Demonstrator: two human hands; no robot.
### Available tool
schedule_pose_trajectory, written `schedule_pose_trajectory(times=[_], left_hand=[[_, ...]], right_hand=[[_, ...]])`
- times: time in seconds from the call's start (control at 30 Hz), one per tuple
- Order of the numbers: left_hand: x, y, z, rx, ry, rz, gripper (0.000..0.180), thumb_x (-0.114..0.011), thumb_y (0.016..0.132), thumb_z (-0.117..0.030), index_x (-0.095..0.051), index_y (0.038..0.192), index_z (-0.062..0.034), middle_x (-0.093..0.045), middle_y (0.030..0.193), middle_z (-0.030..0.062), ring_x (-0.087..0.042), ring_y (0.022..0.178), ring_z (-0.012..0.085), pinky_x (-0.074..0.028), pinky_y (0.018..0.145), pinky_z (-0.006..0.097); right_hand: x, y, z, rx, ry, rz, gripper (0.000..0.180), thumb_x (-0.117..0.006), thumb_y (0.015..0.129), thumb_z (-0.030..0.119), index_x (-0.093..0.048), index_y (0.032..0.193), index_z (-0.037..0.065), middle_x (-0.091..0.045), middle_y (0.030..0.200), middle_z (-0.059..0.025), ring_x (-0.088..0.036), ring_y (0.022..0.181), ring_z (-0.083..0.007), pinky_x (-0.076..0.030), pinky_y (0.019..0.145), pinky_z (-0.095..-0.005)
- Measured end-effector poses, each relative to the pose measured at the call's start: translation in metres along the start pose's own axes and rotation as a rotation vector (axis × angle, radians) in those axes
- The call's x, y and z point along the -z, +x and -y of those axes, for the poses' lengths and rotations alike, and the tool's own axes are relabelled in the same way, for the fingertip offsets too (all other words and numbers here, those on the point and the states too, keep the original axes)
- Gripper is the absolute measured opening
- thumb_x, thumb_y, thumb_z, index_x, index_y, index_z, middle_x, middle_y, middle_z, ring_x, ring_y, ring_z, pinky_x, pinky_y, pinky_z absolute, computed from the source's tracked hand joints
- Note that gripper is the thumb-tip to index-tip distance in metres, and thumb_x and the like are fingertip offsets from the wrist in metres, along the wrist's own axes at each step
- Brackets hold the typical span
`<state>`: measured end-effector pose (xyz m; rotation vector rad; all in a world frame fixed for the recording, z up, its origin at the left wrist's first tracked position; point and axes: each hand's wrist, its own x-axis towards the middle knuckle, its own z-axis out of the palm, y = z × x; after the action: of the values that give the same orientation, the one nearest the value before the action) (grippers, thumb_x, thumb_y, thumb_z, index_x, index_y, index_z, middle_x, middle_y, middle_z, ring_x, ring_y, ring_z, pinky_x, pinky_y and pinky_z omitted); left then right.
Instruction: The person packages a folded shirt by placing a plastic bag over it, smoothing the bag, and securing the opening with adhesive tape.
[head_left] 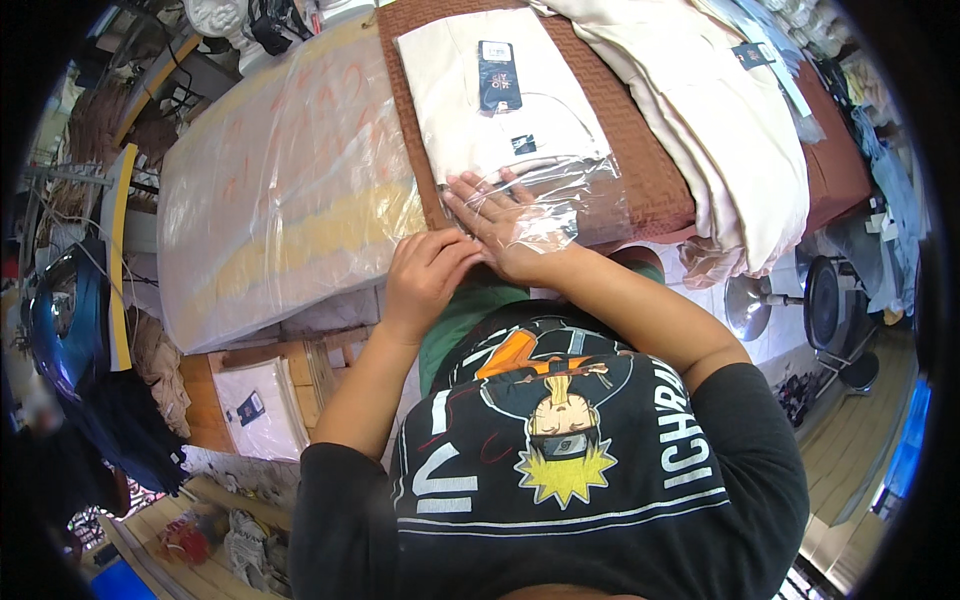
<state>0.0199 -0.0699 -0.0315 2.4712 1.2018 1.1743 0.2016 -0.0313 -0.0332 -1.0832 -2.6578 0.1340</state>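
A folded cream garment (450, 90) with a dark hang tag (498, 78) lies in a clear plastic bag (590, 190) on the brown cloth-covered table. My right hand (505, 225) rests on the garment's near edge, fingers stretched out and flat. Loose, shiny film from the bag lies over part of this hand and its wrist. Close beside it, at the bag's near left corner, my left hand (430, 275) has its fingers pinched together. They seem to grip the bag's edge, though the fingertips are partly hidden.
A large plastic-wrapped slab (290, 180) stands to the left. Unbagged cream garments (690, 110) drape over the table at the right. Below left, a bagged folded garment (260, 408) lies on a wooden surface. A round-seated stool (822, 300) is at the right.
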Motion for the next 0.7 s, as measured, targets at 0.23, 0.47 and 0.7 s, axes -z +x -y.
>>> schedule_pose_trajectory(times=[0.23, 0.47, 0.7], left_hand=[[0.007, -0.008, 0.000, 0.068, 0.030, -0.077, 0.021, -0.072, 0.072, -0.009, -0.065, 0.092, -0.0105, -0.062, 0.094, 0.0030, -0.059, 0.085, 0.0224, -0.044, 0.077, 0.034], [0.016, 0.019, -0.034, -0.037, 0.021, 0.094, 0.048, -0.072, 0.066, -0.012, -0.056, 0.111, -0.0107, -0.055, 0.116, 0.0073, -0.051, 0.107, 0.0272, -0.035, 0.093, 0.041], [0.006, 0.050, -0.048, -0.130, -0.022, 0.123, 0.053, -0.075, 0.068, -0.019, -0.056, 0.116, -0.0104, -0.055, 0.117, 0.0073, -0.049, 0.111, 0.0287, -0.037, 0.094, 0.041]], right_hand=[[-0.002, 0.006, 0.012, -0.006, -0.038, -0.084, 0.068, -0.053, 0.085, 0.040, -0.035, 0.139, 0.002, -0.030, 0.146, -0.0185, -0.026, 0.137, -0.0317, -0.011, 0.111, -0.0536], [0.035, -0.055, 0.016, -0.095, 0.085, 0.076, 0.073, -0.061, 0.083, 0.037, -0.032, 0.139, 0.000, -0.028, 0.146, -0.0215, -0.037, 0.131, -0.0316, -0.029, 0.106, -0.0489], [0.134, -0.091, -0.003, -0.100, 0.200, 0.376, 0.039, -0.058, 0.086, 0.032, -0.059, 0.111, 0.002, -0.061, 0.107, -0.0191, -0.058, 0.102, -0.0317, -0.045, 0.088, -0.0428]])
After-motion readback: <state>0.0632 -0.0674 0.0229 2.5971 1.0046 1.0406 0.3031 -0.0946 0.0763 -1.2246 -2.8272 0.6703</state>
